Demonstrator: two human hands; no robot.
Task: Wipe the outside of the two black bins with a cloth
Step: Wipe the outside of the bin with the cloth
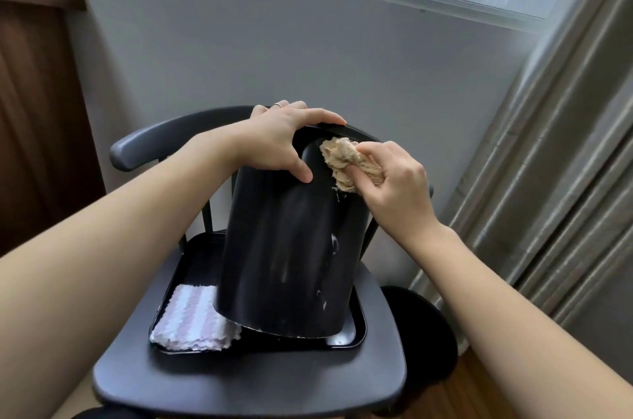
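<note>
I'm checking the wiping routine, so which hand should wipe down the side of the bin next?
Probably the right hand: it already pinches the cloth against the bin. The left hand grips the bin's upper end.

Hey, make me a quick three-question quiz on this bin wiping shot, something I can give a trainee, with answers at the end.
1. True or false: the black bin stands upright and level on the black tray.
2. Which hand holds the beige cloth? A) left hand B) right hand C) neither
3. Fill in: the folded pink-and-white striped cloth lies in the tray, which sits on the seat of a black ____.

Key
1. False: it is upside down and tilted, its near rim lifted, steadied at the top by the left hand.
2. B: the right hand pinches it against the bin's upper side.
3. chair.
</note>
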